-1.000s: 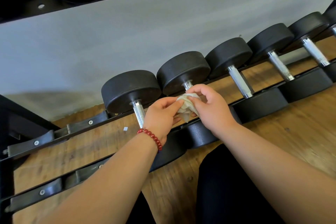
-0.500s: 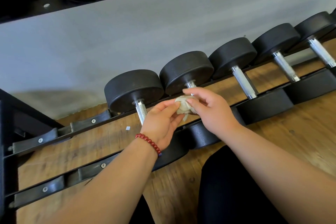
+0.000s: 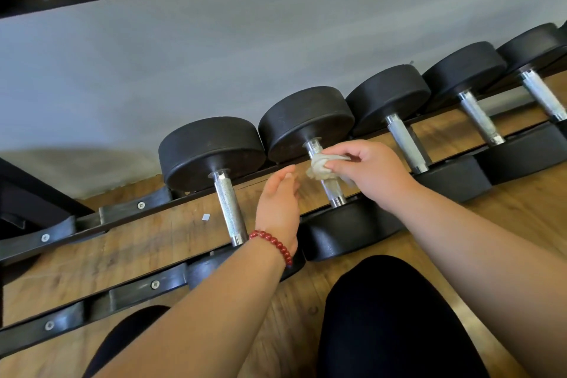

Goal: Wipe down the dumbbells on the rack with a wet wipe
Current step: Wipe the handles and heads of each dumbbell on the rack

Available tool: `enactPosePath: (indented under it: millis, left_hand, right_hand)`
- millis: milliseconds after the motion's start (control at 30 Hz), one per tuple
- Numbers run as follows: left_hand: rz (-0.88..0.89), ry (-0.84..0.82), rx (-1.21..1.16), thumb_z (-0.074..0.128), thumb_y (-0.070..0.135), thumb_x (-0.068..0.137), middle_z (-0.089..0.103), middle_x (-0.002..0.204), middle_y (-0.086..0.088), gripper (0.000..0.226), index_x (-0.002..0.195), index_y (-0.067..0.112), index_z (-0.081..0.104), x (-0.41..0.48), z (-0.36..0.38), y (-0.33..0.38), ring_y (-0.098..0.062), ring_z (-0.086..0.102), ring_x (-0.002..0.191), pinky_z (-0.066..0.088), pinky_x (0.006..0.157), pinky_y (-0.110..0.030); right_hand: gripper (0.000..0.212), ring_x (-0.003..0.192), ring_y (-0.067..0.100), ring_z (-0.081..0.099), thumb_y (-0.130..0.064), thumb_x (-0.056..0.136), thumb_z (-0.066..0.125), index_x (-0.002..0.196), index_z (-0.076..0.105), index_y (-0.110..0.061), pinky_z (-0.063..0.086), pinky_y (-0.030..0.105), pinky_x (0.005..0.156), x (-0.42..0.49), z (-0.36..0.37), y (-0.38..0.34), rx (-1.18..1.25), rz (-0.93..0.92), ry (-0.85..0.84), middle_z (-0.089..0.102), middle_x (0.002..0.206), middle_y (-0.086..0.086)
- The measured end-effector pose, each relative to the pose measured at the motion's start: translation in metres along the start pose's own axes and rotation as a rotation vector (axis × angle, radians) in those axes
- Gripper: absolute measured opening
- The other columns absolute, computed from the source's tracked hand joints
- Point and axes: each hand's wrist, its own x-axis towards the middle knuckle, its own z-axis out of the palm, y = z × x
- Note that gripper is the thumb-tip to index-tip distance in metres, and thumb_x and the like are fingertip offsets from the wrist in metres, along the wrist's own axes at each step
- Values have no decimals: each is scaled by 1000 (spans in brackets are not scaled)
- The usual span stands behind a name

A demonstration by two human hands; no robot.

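Several black dumbbells with knurled chrome handles lie side by side on a low black rack [image 3: 70, 227]. My right hand [image 3: 368, 172] pinches a crumpled grey-white wet wipe [image 3: 319, 167] against the handle of the second dumbbell from the left [image 3: 306, 120]. My left hand [image 3: 277, 202], with a red bead bracelet on the wrist, hovers empty, fingers loosely extended, between that handle and the handle of the leftmost dumbbell [image 3: 228, 209]. Its near head is partly hidden by my left forearm.
A grey wall [image 3: 214, 55] rises right behind the rack. Wooden floor [image 3: 153, 233] shows under and in front of it. The rack's cradles at the left [image 3: 135, 209] hold nothing. My dark-clothed knees [image 3: 389, 316] are at the bottom. An upper rack shelf crosses the top.
My left hand has let go of the wipe and pulled back to the left. My right hand now holds the wipe alone, pressed on the second dumbbell's handle.
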Motion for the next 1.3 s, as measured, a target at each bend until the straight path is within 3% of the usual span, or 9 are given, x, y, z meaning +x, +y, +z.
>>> enactPosePath:
  millis: [200, 333, 400, 533, 767, 900, 1033, 1133, 1300]
  left_hand:
    - [108, 56, 360, 28, 37, 105, 58, 121, 14, 35, 121, 31, 58, 11, 21, -28, -2, 50, 114, 32, 95, -22]
    - [190, -3, 500, 22, 42, 104, 59, 120, 12, 45, 121, 27, 61, 12, 28, -43, -2, 51, 113, 35, 96, -21]
    - [239, 34, 520, 23, 40, 104, 62, 118, 10, 45, 120, 24, 62, 15, 28, -48, -3, 53, 113, 38, 98, -23]
    - [316, 98, 534, 25, 33, 105, 61, 115, 11, 39, 116, 23, 62, 17, 30, -52, -3, 52, 114, 38, 102, -25]
    - [281, 57, 626, 24, 30, 104, 56, 111, 17, 39, 110, 25, 62, 19, 30, -54, 3, 47, 110, 33, 95, -16]
    - [292, 45, 634, 25, 30, 103, 51, 101, 24, 34, 104, 29, 59, 18, 29, -53, 11, 45, 101, 28, 85, -4]
    - [315, 38, 630, 23, 34, 102, 50, 97, 27, 35, 102, 32, 57, 18, 27, -54, 13, 45, 100, 29, 84, -4]
    - [335, 43, 619, 25, 32, 102, 51, 97, 25, 33, 101, 31, 58, 20, 26, -57, 13, 46, 101, 31, 84, -5]
    - [333, 41, 607, 29, 25, 104, 54, 98, 21, 32, 102, 26, 61, 21, 25, -59, 5, 50, 101, 35, 85, -10]
  right_hand:
    - [19, 93, 1, 59, -18, 88, 69, 101, 70, -31, 45, 19, 79, 35, -19, 31, -237, -46, -73, 64, 100, -17]
    - [18, 84, -8, 57, -19, 87, 70, 100, 68, -32, 40, 10, 71, 55, -16, 44, -329, -91, -140, 61, 94, -22]
    - [19, 81, -12, 56, -18, 87, 70, 98, 67, -33, 39, 5, 69, 65, -11, 46, -315, -97, -164, 61, 93, -23]
    - [20, 90, 0, 56, -17, 84, 73, 96, 69, -32, 40, 6, 79, 80, -6, 54, -335, -140, -173, 57, 95, -19]
    - [19, 90, -3, 53, -14, 88, 67, 105, 72, -21, 37, -2, 73, 79, -6, 58, -385, -208, -234, 54, 98, -15]
    - [21, 90, -1, 54, -22, 88, 69, 108, 74, -20, 40, 3, 76, 77, -5, 57, -385, -237, -257, 53, 97, -14]
    - [37, 93, 5, 51, -38, 76, 78, 109, 74, -23, 42, 16, 83, 72, -5, 52, -500, -228, -280, 50, 101, -12]
    - [29, 89, 3, 50, -32, 79, 77, 106, 75, -21, 39, 11, 80, 74, -3, 53, -554, -247, -283, 48, 97, -15]
    - [16, 89, -1, 54, -23, 82, 76, 98, 76, -24, 38, 1, 75, 87, 0, 58, -394, -192, -170, 53, 95, -15]
